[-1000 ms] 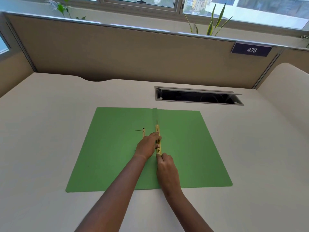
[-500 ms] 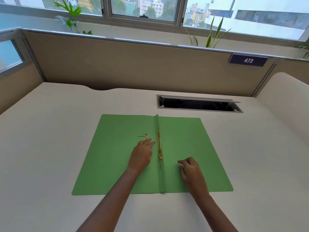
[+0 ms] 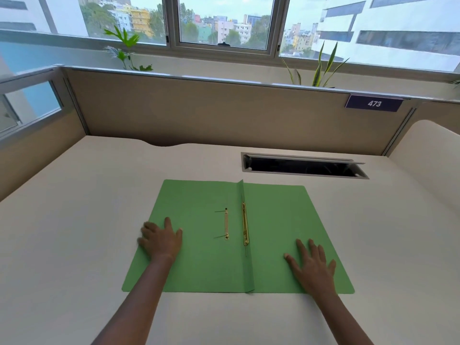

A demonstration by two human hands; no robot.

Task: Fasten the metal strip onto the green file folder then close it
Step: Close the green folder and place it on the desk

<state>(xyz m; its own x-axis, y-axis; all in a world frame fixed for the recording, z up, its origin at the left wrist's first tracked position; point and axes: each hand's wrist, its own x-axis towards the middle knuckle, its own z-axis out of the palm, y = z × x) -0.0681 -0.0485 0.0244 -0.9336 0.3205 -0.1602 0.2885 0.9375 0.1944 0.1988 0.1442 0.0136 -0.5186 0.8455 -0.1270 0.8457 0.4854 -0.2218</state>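
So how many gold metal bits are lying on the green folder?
2. One long gold strip lies along the folder's middle fold. A second gold piece lies just left of it on the left flap, not touched by either hand.

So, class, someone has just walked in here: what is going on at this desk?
A person is working on an open green folder lying flat on a desk. The left hand rests at the folder's left edge, the right hand lies flat on its right half. Neither hand holds anything. A metal strip sits along the centre fold, with a second metal piece just left of it. The folder is not yet closed.
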